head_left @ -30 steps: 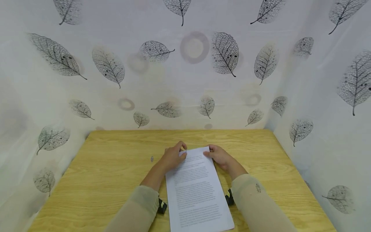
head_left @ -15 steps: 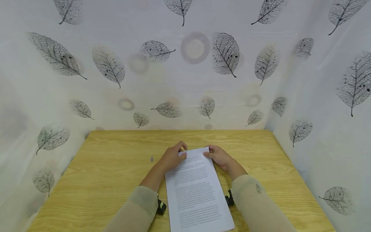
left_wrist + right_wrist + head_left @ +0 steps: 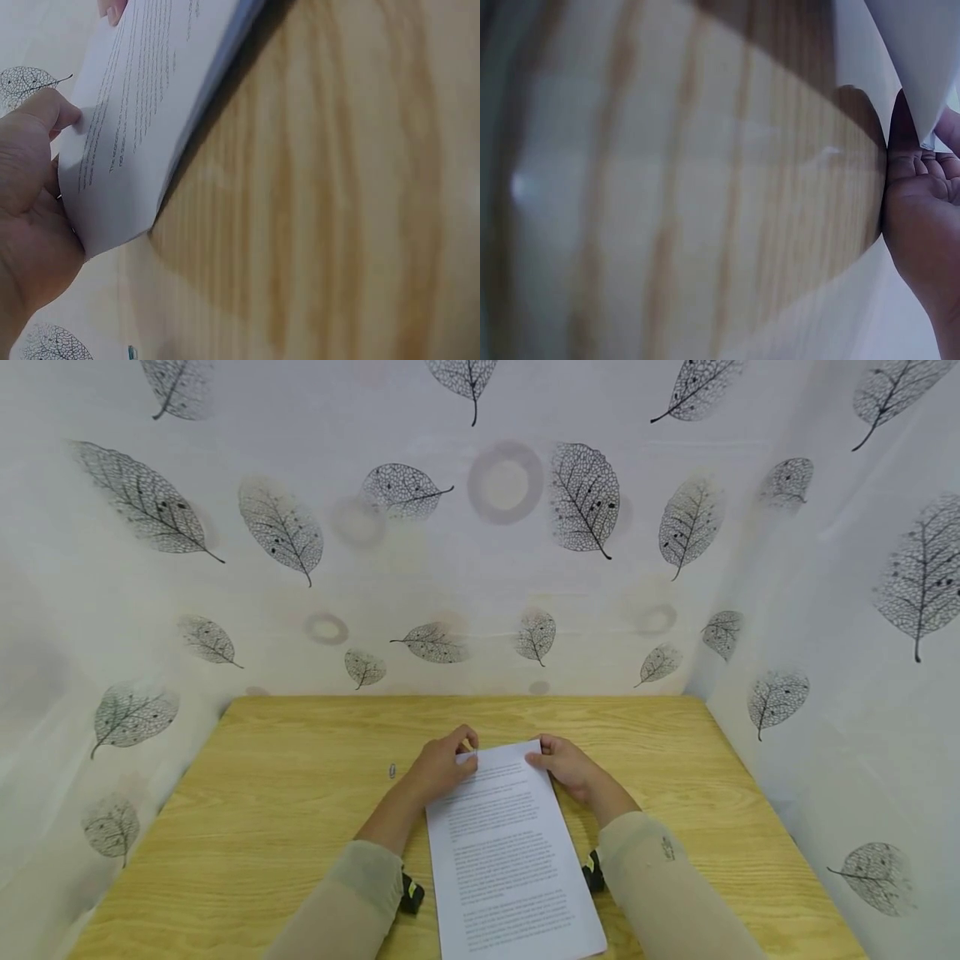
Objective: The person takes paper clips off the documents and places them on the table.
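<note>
- A small metal clip (image 3: pixel 392 771) lies on the surface (image 3: pixel 262 835).
- Left grip (image 3: pixel 437 768): nearly closed, holding the top left edge of the paper stack (image 3: pixel 502 852); whether it also pinches something tiny, I cannot tell.
- Between the hands, the paper stack should be light and bendy, its sheets apt to slip and crease; hold by the upper corners.
- Right grip (image 3: pixel 568 764): closed on the top right corner, thumb uppermost.

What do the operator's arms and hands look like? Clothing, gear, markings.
Left hand and right hand: bare, no gloves. Left sleeve and right sleeve: long, plain beige, ending on the forearms. Small dark mark on the right one. Black gear with yellowish patches shows beside each cuff, partly hidden.
</note>
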{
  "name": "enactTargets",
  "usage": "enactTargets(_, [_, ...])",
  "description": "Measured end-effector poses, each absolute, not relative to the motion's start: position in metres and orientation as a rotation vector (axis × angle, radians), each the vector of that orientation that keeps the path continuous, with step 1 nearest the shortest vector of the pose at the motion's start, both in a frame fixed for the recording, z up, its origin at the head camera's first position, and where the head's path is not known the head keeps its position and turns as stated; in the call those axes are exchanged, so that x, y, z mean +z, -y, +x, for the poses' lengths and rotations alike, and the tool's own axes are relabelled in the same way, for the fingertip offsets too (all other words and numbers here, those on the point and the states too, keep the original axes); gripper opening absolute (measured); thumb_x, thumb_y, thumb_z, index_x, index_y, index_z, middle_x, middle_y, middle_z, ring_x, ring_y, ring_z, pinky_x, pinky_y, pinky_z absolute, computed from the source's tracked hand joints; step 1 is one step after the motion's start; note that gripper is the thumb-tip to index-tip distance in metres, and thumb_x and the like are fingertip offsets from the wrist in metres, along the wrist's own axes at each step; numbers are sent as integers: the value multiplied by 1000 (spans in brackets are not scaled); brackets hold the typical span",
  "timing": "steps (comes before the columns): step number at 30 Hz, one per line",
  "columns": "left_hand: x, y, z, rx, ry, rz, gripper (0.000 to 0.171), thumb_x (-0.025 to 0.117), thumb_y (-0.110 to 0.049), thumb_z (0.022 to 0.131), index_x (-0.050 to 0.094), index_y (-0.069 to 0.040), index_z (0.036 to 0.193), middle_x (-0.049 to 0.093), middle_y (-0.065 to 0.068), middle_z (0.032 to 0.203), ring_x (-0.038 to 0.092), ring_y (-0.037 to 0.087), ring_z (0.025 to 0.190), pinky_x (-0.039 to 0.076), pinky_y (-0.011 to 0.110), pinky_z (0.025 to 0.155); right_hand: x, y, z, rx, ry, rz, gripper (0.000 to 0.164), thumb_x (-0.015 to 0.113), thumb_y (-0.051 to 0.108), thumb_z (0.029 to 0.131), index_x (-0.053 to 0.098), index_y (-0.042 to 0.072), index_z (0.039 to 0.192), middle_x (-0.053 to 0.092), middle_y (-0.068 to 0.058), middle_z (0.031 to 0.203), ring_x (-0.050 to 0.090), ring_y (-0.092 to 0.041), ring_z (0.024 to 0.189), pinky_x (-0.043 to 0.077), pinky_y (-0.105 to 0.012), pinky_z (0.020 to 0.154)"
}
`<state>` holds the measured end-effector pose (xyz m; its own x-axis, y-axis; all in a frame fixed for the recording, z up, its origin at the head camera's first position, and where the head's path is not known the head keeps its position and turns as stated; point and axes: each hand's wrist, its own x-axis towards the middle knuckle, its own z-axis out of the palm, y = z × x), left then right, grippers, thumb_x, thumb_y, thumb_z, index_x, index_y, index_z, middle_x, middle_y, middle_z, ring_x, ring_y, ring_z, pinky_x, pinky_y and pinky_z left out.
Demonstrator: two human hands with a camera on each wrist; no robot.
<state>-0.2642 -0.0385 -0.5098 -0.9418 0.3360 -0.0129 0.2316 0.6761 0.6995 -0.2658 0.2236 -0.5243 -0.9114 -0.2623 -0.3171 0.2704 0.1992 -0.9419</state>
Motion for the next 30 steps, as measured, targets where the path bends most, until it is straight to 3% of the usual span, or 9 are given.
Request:
enactTargets(23, [-506, 65, -270, 1223, -2756, 353, 20, 63, -24, 93, 56, -29, 111, 65, -4, 95, 59, 17, 84, 48, 31, 77, -521, -222, -266, -1755, -2084, 42, 16, 57, 11, 101, 58, 3, 115, 67, -7, 111, 62, -17, 98, 49, -28, 84])
enactTargets(30, [-500, 80, -268, 1263, -2745, 310, 21, 61, -24, 97, 57, -20, 118, 66, -1, 100, 60, 17, 90, 49, 31, 79, -524, -222, -265, -1757, -2092, 32, 17, 57, 12, 102, 59, 3, 115, 68, -6, 110, 64, -17, 96, 50, -28, 84])
